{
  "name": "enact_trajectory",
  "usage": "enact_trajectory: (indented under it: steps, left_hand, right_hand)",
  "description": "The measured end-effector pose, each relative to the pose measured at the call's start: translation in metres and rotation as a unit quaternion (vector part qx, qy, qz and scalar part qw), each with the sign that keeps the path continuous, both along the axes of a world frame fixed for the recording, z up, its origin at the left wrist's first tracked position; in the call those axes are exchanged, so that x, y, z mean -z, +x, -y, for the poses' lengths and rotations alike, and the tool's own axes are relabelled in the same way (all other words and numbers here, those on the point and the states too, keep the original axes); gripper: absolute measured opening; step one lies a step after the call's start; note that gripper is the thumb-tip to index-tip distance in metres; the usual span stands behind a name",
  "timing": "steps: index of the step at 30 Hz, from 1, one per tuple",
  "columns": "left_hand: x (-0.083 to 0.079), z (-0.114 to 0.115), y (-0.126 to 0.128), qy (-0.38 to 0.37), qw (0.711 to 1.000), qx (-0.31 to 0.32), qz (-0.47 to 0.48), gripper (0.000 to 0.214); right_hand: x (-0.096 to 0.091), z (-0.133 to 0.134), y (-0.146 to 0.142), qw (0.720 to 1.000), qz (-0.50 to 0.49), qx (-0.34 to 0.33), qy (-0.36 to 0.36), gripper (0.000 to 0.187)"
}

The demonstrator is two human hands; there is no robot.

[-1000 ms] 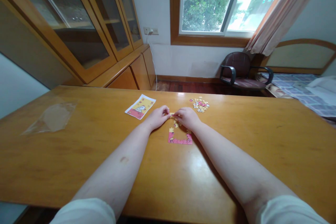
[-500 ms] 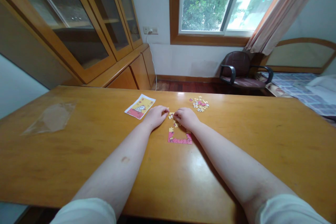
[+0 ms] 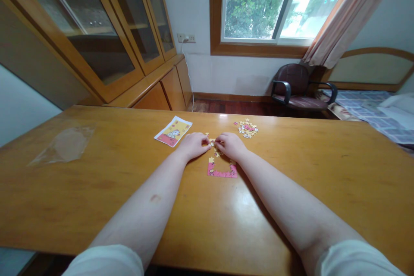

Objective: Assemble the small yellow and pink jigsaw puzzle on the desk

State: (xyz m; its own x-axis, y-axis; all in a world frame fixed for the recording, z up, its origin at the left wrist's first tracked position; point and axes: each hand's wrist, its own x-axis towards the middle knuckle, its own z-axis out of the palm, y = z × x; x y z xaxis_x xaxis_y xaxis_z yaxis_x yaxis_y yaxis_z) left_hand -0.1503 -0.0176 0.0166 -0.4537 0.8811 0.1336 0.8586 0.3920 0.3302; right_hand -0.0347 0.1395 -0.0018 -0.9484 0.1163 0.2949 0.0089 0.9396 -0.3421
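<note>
My left hand (image 3: 196, 145) is curled, its thumb and fingertips pinched at the left edge of a few yellow and white puzzle pieces (image 3: 212, 142). From the other side my right hand (image 3: 231, 145) pinches at the same small cluster. Fingers partly cover the pieces, which are tiny in this view. Just nearer lie some loose puzzle pieces (image 3: 217, 152). Below them is a joined puzzle border (image 3: 222, 174), pink along the bottom with yellow at its left side; my right hand hides part of its upper right. A single yellow piece (image 3: 207, 134) lies beyond my left fingertips.
A picture card (image 3: 174, 131) in yellow and pink lies left of my hands. A pile of puzzle pieces (image 3: 248, 128) sits to the right, near the far edge. A clear plastic bag (image 3: 66, 144) rests on the wooden table (image 3: 291, 172). An office chair (image 3: 293, 86) stands beyond.
My left hand has shifted slightly toward me and right, from the single yellow piece to the cluster's left edge. My right hand stays almost in place.
</note>
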Motion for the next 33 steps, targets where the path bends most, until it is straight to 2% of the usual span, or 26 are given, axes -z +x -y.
enact_trajectory:
  steps: [7, 13, 19, 33]
  left_hand:
    - [0.0018, 0.0008, -0.0020, 0.036, 0.998, 0.021, 0.056, 0.009]
    - [0.0012, 0.0009, -0.0030, 0.075, 0.996, 0.052, -0.017, 0.005]
    - [-0.0014, 0.0012, 0.0007, 0.054, 0.993, 0.068, -0.081, 0.006]
    - [-0.0008, 0.0004, 0.0007, 0.053, 0.993, 0.078, -0.072, 0.007]
  right_hand:
    - [0.0019, -0.0005, -0.0001, 1.000, -0.009, -0.004, -0.029, 0.016]
    - [0.0020, -0.0011, -0.0001, 0.998, -0.014, -0.022, -0.051, 0.016]
    - [0.0026, -0.0009, -0.0013, 0.997, -0.012, -0.006, -0.074, 0.014]
    - [0.0033, -0.0004, -0.0032, 0.990, 0.005, 0.038, -0.139, 0.012]
